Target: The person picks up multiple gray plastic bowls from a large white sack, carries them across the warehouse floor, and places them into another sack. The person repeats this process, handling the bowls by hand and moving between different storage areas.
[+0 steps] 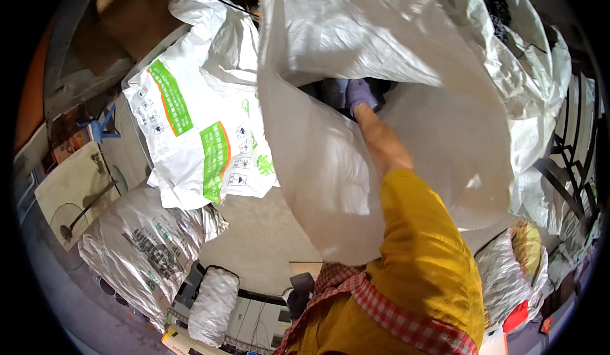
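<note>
A large white woven sack (318,151) stands wide-mouthed in front of me. My right arm, in a yellow sleeve, reaches down into it. Deep inside, my right hand (361,94), in a pale purple glove, is among dark contents. Beside the glove is a greyish, shiny shape (335,92) that I cannot make out. The fingers of this hand are too shaded and small to read. My left hand is out of the picture.
A white bag with green printed panels (190,120) leans at the sack's left. Below it lies a crumpled silvery sack (149,240). Another white sack (527,81) holding black material stands at the right, near a dark metal rack (572,164). A wrapped white bundle (213,304) sits lower left.
</note>
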`<state>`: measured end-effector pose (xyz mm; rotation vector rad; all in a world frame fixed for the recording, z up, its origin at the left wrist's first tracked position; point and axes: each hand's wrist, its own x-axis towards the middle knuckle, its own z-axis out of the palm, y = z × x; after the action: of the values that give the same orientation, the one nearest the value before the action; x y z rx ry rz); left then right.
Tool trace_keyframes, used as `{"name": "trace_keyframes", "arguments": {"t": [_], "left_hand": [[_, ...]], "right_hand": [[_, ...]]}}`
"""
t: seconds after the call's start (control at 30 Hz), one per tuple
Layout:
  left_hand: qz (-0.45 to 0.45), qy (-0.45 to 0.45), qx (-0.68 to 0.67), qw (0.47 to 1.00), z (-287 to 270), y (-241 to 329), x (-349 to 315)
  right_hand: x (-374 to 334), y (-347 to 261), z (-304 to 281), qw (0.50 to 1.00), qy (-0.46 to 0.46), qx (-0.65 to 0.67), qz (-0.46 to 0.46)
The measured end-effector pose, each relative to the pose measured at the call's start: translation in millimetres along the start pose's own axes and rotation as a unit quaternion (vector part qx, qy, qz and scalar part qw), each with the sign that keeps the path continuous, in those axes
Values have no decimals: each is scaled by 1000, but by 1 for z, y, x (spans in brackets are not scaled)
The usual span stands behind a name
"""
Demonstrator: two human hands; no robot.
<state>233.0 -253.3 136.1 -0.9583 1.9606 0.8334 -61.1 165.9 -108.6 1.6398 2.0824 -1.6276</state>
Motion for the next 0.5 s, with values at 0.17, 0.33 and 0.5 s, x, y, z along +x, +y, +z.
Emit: {"name": "trace_keyframes", "arguments": {"t": [0.17,0.33,0.5], "left_hand": [[46,5,-39,998,-27,-10,-15],[124,15,-150,981,-57,-31,-4],[258,-49,-243,934,-89,94,-43]], "right_hand": [[4,-1,-22,917,-67,353,172],[-71,-94,-72,700,-285,632,169],[-212,-237,-181,662,-321,671,93]]}}
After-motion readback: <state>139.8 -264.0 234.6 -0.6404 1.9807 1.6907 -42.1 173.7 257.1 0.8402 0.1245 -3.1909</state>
